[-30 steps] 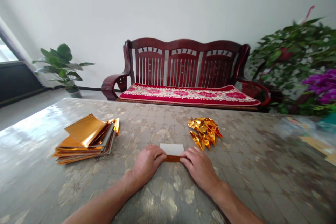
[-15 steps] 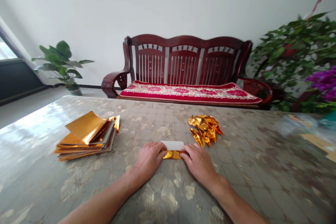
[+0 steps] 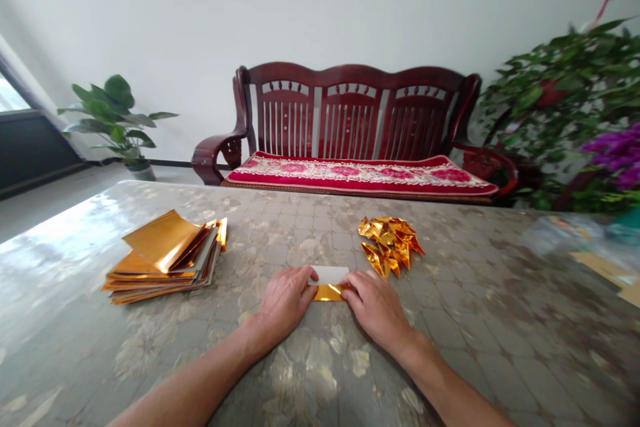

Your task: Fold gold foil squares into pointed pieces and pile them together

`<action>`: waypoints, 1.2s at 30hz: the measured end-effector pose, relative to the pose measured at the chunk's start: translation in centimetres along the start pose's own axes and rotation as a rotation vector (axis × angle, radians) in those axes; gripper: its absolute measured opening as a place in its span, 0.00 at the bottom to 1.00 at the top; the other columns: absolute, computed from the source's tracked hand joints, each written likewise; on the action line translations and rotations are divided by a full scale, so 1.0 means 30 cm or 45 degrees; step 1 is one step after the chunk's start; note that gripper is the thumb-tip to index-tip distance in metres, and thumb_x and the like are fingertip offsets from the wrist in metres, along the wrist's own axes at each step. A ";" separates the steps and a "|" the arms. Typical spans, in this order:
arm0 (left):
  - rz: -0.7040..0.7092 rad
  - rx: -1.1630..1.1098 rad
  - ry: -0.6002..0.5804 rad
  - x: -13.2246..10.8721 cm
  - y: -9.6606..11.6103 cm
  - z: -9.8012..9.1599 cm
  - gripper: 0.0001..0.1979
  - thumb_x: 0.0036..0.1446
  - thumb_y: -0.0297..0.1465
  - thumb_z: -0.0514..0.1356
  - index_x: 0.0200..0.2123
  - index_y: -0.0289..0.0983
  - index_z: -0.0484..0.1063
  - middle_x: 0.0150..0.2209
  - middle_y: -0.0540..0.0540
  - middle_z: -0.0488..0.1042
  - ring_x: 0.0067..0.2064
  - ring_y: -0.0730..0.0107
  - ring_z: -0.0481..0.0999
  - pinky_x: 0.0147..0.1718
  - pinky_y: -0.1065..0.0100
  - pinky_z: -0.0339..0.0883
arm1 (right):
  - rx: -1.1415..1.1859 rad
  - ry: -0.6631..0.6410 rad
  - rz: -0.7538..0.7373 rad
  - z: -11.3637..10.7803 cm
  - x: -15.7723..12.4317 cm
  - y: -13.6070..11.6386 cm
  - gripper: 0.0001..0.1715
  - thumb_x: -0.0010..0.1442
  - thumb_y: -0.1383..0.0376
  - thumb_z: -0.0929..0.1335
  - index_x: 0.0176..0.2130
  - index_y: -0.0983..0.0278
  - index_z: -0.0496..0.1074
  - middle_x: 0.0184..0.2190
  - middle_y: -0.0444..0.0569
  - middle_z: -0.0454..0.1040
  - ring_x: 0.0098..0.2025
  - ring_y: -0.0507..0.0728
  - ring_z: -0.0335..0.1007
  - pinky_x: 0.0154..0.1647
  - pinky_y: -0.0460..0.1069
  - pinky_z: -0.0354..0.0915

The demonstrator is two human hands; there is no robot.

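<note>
Beneath a plain pale wall (image 3: 350, 7), a grey-brown table covering with a floral and lattice pattern (image 3: 240, 227) spreads across the foreground. Near its middle, between the two hands, is a small partly folded sheet of shiny gold and white paper (image 3: 329, 293), its gold strip nearer the person and its white part beyond. The bare left hand (image 3: 286, 298) grasps the sheet's left end with bent fingers and thumb; the bare right hand (image 3: 377, 300) grips the right end likewise. Just beyond the right hand sits a cluster of pointed, folded gold foil pieces (image 3: 391, 243). Well to the left lies an uneven stack of gold and grey foil sheets (image 3: 163, 247). Clear plastic packaging (image 3: 565, 235) rests at the far right, blurred. Behind the table stands a dark red slatted wooden bench (image 3: 350, 113) with a red-and-white floral seat cover (image 3: 345, 172), between a broad-leaved potted plant (image 3: 117, 107) and dense green foliage (image 3: 550, 90).
</note>
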State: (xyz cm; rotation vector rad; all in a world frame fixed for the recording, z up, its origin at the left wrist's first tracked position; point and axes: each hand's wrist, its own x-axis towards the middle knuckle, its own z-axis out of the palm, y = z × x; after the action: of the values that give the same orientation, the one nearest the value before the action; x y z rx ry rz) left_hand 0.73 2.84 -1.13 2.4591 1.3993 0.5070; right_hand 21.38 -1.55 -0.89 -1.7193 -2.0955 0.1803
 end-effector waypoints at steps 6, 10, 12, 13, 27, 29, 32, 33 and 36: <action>-0.001 -0.003 -0.028 -0.001 0.001 -0.004 0.03 0.62 0.31 0.56 0.38 0.41 0.69 0.33 0.51 0.77 0.36 0.67 0.75 0.37 0.69 0.59 | 0.004 -0.024 -0.057 -0.012 -0.001 -0.007 0.07 0.65 0.64 0.66 0.41 0.56 0.75 0.36 0.44 0.75 0.41 0.56 0.66 0.42 0.49 0.56; -0.051 -0.017 -0.051 -0.001 0.004 -0.006 0.04 0.62 0.32 0.56 0.39 0.41 0.69 0.32 0.52 0.76 0.36 0.67 0.74 0.37 0.69 0.60 | -0.007 -0.024 -0.060 -0.012 -0.004 -0.006 0.06 0.64 0.65 0.67 0.39 0.57 0.75 0.35 0.44 0.75 0.41 0.56 0.66 0.41 0.49 0.57; -0.076 -0.016 -0.061 -0.003 0.005 -0.006 0.04 0.62 0.32 0.57 0.40 0.41 0.68 0.32 0.52 0.75 0.35 0.67 0.74 0.37 0.69 0.60 | -0.013 -0.013 -0.058 -0.009 -0.005 -0.005 0.05 0.64 0.65 0.67 0.38 0.57 0.75 0.35 0.43 0.75 0.40 0.56 0.66 0.41 0.49 0.57; -0.083 -0.011 -0.063 -0.004 0.005 -0.007 0.04 0.61 0.32 0.57 0.40 0.41 0.68 0.32 0.52 0.75 0.35 0.67 0.74 0.37 0.69 0.60 | -0.014 -0.005 -0.059 -0.007 -0.005 -0.003 0.05 0.64 0.65 0.67 0.38 0.57 0.75 0.35 0.43 0.75 0.40 0.56 0.66 0.41 0.49 0.57; 0.403 0.297 -0.172 -0.053 0.050 -0.015 0.06 0.65 0.28 0.55 0.43 0.39 0.71 0.40 0.46 0.72 0.42 0.63 0.70 0.42 0.64 0.66 | -0.142 0.089 -0.276 0.003 -0.030 -0.034 0.09 0.66 0.68 0.65 0.43 0.58 0.74 0.39 0.48 0.73 0.45 0.58 0.64 0.46 0.53 0.60; 0.380 0.371 -0.197 -0.068 0.067 -0.014 0.06 0.65 0.26 0.55 0.44 0.38 0.70 0.40 0.45 0.72 0.42 0.61 0.70 0.43 0.63 0.67 | -0.151 0.048 -0.376 0.008 -0.038 -0.041 0.09 0.66 0.67 0.66 0.44 0.59 0.74 0.39 0.48 0.74 0.45 0.58 0.65 0.46 0.52 0.62; 0.365 0.410 -0.222 -0.090 0.090 -0.009 0.10 0.64 0.24 0.54 0.47 0.38 0.68 0.42 0.44 0.72 0.43 0.60 0.70 0.44 0.61 0.68 | -0.164 0.029 -0.451 0.016 -0.050 -0.047 0.13 0.65 0.70 0.66 0.48 0.61 0.73 0.44 0.49 0.76 0.47 0.58 0.68 0.49 0.53 0.64; 0.359 0.413 -0.226 -0.097 0.096 -0.007 0.12 0.64 0.23 0.53 0.49 0.38 0.67 0.43 0.44 0.72 0.44 0.60 0.71 0.45 0.60 0.68 | -0.174 0.035 -0.460 0.019 -0.054 -0.048 0.14 0.64 0.71 0.66 0.50 0.61 0.73 0.47 0.50 0.76 0.49 0.58 0.69 0.50 0.53 0.65; 0.327 0.417 -0.229 -0.112 0.105 -0.001 0.15 0.62 0.21 0.53 0.51 0.37 0.66 0.45 0.42 0.71 0.46 0.59 0.71 0.48 0.60 0.67 | -0.236 0.065 -0.465 0.032 -0.070 -0.051 0.19 0.63 0.74 0.65 0.53 0.64 0.72 0.52 0.54 0.75 0.53 0.60 0.70 0.54 0.55 0.66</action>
State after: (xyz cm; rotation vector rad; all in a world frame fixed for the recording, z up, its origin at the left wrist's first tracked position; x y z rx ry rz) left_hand 1.55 -1.64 -0.42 2.8817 1.1805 0.1044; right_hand 19.92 -3.76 -1.71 -1.3844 -2.4034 -0.1690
